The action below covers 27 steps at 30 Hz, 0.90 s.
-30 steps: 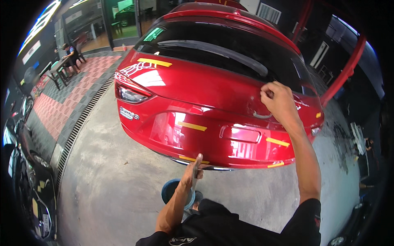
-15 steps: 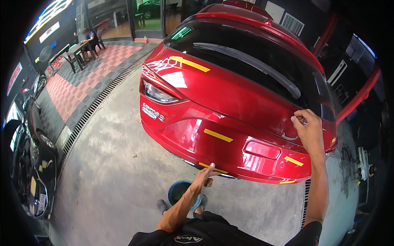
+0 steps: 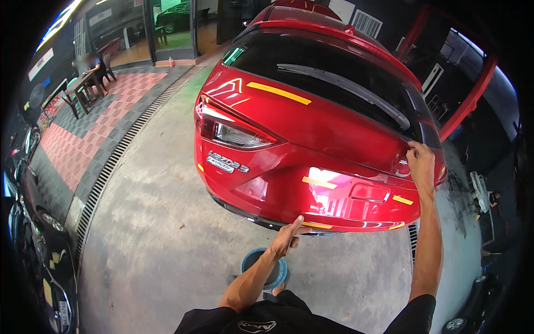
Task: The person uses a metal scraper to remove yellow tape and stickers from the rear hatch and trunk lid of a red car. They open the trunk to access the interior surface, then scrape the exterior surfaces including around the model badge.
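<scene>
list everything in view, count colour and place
car: one, red, centre
tape strips: at least five, yellow, on the car
rear wiper: one, grey, on the rear window
tail light: one clearly seen, red, left rear
bucket: one, blue, lower centre
drain grates: two, dark, left and right
other vehicles: several, dark, left and right edges
table: one, dark, upper left
seated person: one, dark clothes, upper left
left hand: one, bare, near the car's lower edge
right hand: one, bare, near the rear window
shirt: one, black, bottom edge

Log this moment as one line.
left hand: by red car; right hand: near rear wiper; yellow tape: on car; blue bucket: on floor
</scene>
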Motion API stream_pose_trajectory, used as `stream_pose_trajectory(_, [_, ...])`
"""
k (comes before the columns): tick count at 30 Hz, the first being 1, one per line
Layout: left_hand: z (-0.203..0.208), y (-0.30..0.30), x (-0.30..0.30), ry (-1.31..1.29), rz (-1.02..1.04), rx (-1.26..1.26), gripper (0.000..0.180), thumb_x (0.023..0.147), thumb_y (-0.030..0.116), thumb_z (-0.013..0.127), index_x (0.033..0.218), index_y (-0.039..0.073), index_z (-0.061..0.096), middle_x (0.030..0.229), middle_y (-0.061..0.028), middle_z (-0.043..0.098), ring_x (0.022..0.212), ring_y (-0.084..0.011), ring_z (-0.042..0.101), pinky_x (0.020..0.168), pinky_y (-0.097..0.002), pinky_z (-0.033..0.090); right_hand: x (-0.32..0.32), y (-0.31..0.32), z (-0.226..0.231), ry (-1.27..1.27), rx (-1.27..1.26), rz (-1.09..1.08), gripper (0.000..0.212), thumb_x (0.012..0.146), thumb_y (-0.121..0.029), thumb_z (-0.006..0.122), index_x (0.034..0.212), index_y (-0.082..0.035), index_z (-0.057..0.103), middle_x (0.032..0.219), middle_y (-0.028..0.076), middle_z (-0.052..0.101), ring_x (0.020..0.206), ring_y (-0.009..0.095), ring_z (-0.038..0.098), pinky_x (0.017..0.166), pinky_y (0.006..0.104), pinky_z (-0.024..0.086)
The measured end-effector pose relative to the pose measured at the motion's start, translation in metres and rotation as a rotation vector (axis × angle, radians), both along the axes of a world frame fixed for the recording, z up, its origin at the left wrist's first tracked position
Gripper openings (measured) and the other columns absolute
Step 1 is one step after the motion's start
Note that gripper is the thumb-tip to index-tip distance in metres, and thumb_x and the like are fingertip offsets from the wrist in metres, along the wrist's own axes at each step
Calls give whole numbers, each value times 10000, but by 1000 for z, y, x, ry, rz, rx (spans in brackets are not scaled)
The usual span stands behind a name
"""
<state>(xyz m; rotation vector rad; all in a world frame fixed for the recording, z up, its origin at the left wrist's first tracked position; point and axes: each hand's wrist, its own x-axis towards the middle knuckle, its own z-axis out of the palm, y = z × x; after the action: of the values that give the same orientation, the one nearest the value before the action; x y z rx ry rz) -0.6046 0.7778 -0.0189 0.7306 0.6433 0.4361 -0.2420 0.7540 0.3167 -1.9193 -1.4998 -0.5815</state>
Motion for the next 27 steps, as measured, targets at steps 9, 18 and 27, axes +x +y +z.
stream_pose_trajectory(9, [-7, 7, 2, -28, 54, -55, 854, 1000, 736, 697, 1279, -72, 692, 1227, -215, 799, 476, -94, 307, 487, -294, 319, -16, -15, 4, -87, -84, 125, 252, 990, 80, 606, 1150, 58, 800, 1086, 222, 736, 1012, 369, 742, 909, 402, 584])
stream_pose_trajectory(18, [-8, 13, -7, -30, 4, -26, 988, 939, 829, 696, 1423, -31, 644, 1148, -162, 774, 552, -78, 351, 552, -280, 324, 3, -14, -23, 149, 100, -60, 191, 1032, -27, 590, 950, 46, 747, 999, 185, 738, 842, 302, 715, 792, 400, 564])
stream_pose_trajectory(27, [-18, 17, -21, 22, 83, 0, 572, 1034, 702, 672, 1230, 167, 712, 1148, -115, 815, 513, -75, 463, 524, -260, 378, -34, -5, -25, 218, 136, -298, 338, 1037, -15, 583, 1342, -29, 728, 1254, 279, 761, 1195, 454, 735, 1008, 498, 590])
